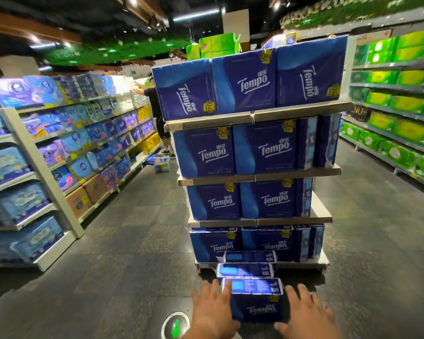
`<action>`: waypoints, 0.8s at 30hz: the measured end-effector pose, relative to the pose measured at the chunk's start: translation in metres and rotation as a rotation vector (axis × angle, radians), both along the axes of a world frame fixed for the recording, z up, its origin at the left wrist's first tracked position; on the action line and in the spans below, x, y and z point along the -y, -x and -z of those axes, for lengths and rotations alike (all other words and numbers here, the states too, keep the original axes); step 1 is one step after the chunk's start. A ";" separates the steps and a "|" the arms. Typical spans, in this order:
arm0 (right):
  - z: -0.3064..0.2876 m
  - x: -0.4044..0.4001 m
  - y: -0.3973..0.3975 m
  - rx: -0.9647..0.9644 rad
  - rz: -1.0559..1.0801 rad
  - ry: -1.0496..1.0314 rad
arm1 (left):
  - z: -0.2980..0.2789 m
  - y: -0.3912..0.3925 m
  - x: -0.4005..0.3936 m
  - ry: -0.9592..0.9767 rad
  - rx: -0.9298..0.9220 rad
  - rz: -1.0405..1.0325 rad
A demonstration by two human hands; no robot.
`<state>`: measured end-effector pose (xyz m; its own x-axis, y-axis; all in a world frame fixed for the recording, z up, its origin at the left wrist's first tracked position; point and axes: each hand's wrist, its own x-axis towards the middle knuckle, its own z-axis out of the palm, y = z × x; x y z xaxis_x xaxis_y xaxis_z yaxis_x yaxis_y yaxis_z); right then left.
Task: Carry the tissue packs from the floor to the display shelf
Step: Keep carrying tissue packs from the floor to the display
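Note:
Three dark blue Tempo tissue packs stand in a row on the floor in front of the display shelf (255,116). The nearest pack (255,304) is flanked by both my hands. My left hand (213,311) has its fingers spread against the pack's left side. My right hand (306,314) hovers open at its right side, and contact there is unclear. Behind it stand the middle pack (245,269) and the far pack (250,256), close to the shelf's base. All four shelf levels hold the same blue packs.
Shelving with blue and purple packs lines the left aisle (59,152); green packs fill the right shelving (397,118). A person (157,111) stands at the left aisle's far end, with loose packs (160,163) on the floor nearby. A round floor marker with a green arrow (175,326) lies beside my left hand.

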<state>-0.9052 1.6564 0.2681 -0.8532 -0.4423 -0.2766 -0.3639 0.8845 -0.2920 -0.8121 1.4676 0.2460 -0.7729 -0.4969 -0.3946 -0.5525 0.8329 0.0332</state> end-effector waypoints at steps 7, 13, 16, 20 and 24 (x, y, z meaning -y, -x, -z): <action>0.000 0.008 0.097 -0.010 -0.051 -0.007 | -0.006 0.091 0.002 0.037 -0.025 0.011; 0.032 0.038 0.156 0.051 -0.096 -0.090 | 0.019 0.150 0.033 0.042 0.023 0.025; 0.049 0.062 0.192 0.031 -0.092 -0.092 | 0.037 0.189 0.063 0.044 0.026 0.049; 0.080 0.101 0.237 0.029 -0.052 -0.096 | 0.072 0.240 0.107 0.068 0.027 0.098; 0.143 0.136 0.276 0.062 -0.036 -0.107 | 0.131 0.281 0.138 0.052 0.043 0.133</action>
